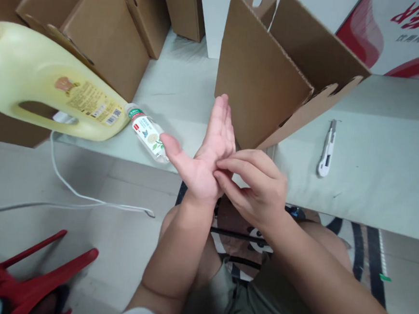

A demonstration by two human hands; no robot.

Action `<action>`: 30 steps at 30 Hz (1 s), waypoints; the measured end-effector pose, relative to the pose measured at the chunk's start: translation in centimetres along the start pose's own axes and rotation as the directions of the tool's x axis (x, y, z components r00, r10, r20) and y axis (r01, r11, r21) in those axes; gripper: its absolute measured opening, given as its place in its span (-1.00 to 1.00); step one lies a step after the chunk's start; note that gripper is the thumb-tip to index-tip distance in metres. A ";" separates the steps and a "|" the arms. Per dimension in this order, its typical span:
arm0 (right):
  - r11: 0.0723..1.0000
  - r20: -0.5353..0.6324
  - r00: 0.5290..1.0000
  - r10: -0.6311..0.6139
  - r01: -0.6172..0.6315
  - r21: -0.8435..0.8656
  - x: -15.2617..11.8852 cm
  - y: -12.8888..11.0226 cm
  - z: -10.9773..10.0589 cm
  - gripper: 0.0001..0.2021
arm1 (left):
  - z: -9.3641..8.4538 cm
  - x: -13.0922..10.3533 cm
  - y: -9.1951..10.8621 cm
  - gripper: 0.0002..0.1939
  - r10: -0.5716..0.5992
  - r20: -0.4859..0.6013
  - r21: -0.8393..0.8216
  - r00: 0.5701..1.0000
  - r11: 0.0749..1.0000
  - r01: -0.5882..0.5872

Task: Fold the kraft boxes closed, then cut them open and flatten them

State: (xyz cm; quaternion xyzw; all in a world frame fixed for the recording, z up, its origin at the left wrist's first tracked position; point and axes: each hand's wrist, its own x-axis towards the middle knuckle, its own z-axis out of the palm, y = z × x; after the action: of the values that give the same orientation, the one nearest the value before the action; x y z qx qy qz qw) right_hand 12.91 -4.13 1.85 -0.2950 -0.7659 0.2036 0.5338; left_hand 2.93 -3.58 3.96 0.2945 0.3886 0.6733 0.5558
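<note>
Palm up, my left hand (209, 164) is stretched out with the thumb spread wide; nothing lies on the palm that I can see. The thumb and fingertips of my right hand (256, 185) are pinched together against the edge of the left palm. Whatever they hold, if anything, is hidden. A small clear bottle (149, 135) with a white and green label lies on the table beside my left thumb. Just beyond my fingertips stands an open cardboard box (259, 74). To the right of my hands lies a white utility knife (327, 149).
A large yellow jug (52, 79) leans at the left, with several cardboard boxes (106, 33) behind it. The pale green table (375, 165) ends just before my lap. A white cable (83, 198) hangs off at the left above a red plastic chair (21, 282). A printed carton (407, 37) stands back right.
</note>
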 end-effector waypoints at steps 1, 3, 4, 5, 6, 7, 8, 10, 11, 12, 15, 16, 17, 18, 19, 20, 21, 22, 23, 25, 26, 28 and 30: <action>1.000 -0.006 1.000 0.005 -0.005 -0.013 -0.1 0.0 0.1 -0.84 | -0.1 0.0 -0.2 -0.09 0.020 0.023 0.006 1.000 1.000 -0.020; 1.000 -0.021 1.000 0.010 -0.010 -0.026 -0.2 0.0 0.2 -0.88 | -0.3 0.0 -0.6 -0.06 0.070 0.089 0.003 0.994 0.998 -0.070; 1.000 -0.028 1.000 0.010 -0.011 -0.030 -0.3 -0.1 0.2 -0.89 | -0.4 0.0 -0.8 -0.07 0.091 0.114 -0.003 0.989 0.996 -0.091; 0.999 -0.031 0.999 0.014 -0.015 -0.035 -0.4 -0.1 0.2 -0.89 | -0.5 0.0 -0.9 -0.09 0.107 0.133 -0.008 0.985 0.994 -0.106; 0.999 -0.029 0.999 0.023 -0.024 -0.040 -0.4 -0.1 0.3 -0.89 | -0.6 0.0 -1.1 -0.11 0.115 0.147 -0.011 0.983 0.993 -0.114; 0.998 -0.023 0.999 0.038 -0.039 -0.042 -0.5 -0.1 0.3 -0.89 | -0.7 0.0 -1.1 -0.12 0.118 0.155 -0.012 0.981 0.993 -0.118; 0.998 -0.012 0.998 0.057 -0.058 -0.040 -0.5 -0.1 0.3 -0.89 | -0.8 -0.1 -1.2 -0.12 0.119 0.162 -0.014 0.980 0.993 -0.119; 0.996 0.008 0.997 0.081 -0.081 -0.028 -0.5 -0.1 0.4 -0.88 | -0.8 -0.1 -1.2 -0.12 0.110 0.165 -0.013 0.980 0.994 -0.109; 0.997 0.012 0.997 0.079 -0.078 -0.025 -0.5 -0.1 0.5 -0.87 | -0.8 -0.2 -1.1 -0.12 0.102 0.160 -0.012 0.982 0.995 -0.102; 0.997 0.012 0.998 0.069 -0.068 -0.026 -0.5 0.0 0.6 -0.87 | -0.8 -0.2 -1.1 -0.12 0.097 0.154 -0.013 0.983 0.995 -0.096; 0.999 0.003 0.999 0.042 -0.042 -0.026 -0.5 0.0 0.7 -0.86 | -0.6 -0.2 -1.1 -0.11 0.084 0.143 -0.045 0.986 0.996 -0.079; 0.999 0.005 0.999 0.044 -0.044 -0.015 -0.6 0.0 0.6 -0.86 | -0.5 -0.2 -1.0 -0.10 0.075 0.132 -0.071 0.988 0.995 -0.066; 0.999 0.008 0.999 0.050 -0.050 0.002 -0.6 0.0 0.6 -0.86 | -0.4 -0.1 -1.0 -0.08 0.062 0.118 -0.105 0.991 0.993 -0.050; 0.998 0.009 0.998 0.059 -0.059 0.024 -0.5 0.0 0.4 -0.86 | -0.4 0.0 -0.9 -0.05 0.046 0.102 -0.143 0.994 0.989 -0.031; 0.997 0.007 0.998 0.068 -0.069 0.046 -0.5 0.0 0.3 -0.87 | -0.3 0.2 -0.9 -0.03 0.028 0.084 -0.179 0.996 0.984 -0.012; 0.995 0.004 0.997 0.080 -0.080 0.067 -0.6 0.1 0.1 -0.87 | -0.4 0.3 -0.8 0.00 0.009 0.069 -0.206 0.998 0.979 0.006; 0.992 0.001 0.995 0.097 -0.096 0.087 -0.6 0.2 -0.1 -0.87 | -0.4 0.4 -0.7 0.02 -0.009 0.057 -0.224 0.998 0.974 0.021; 0.987 -0.001 0.993 0.119 -0.118 0.106 -0.7 0.3 -0.2 -0.87 | -0.5 0.5 -0.7 0.04 -0.024 0.048 -0.235 0.999 0.971 0.035; 0.981 -0.002 0.989 0.150 -0.149 0.126 -0.9 0.5 -0.4 -0.87 | -0.6 0.7 -0.6 0.04 -0.035 0.042 -0.243 0.998 0.969 0.045; 0.956 -0.015 0.971 0.238 -0.231 0.182 -1.3 1.0 -0.5 -0.84 | -1.0 0.8 -0.6 0.01 -0.046 0.034 -0.256 0.998 0.965 0.053; 0.935 -0.031 0.957 0.289 -0.275 0.225 -1.6 1.3 -0.5 -0.80 | -1.2 0.9 -0.7 -0.01 -0.047 0.030 -0.263 0.998 0.963 0.054; 0.875 -0.064 0.919 0.388 -0.346 0.340 -2.0 1.9 -0.4 -0.71 | -1.6 1.1 -0.8 -0.05 -0.049 0.023 -0.272 0.999 0.961 0.053; 0.788 -0.067 0.880 0.470 -0.384 0.481 -2.1 2.3 -0.5 -0.66 | -1.9 1.3 -0.9 -0.09 -0.053 0.020 -0.273 0.998 0.960 0.056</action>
State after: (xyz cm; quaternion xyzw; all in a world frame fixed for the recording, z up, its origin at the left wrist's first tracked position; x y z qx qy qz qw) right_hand 14.44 -3.82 -0.91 -0.3456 -0.5573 0.4644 0.5953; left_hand 1.56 -2.59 2.17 0.2085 0.2964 0.7030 0.6120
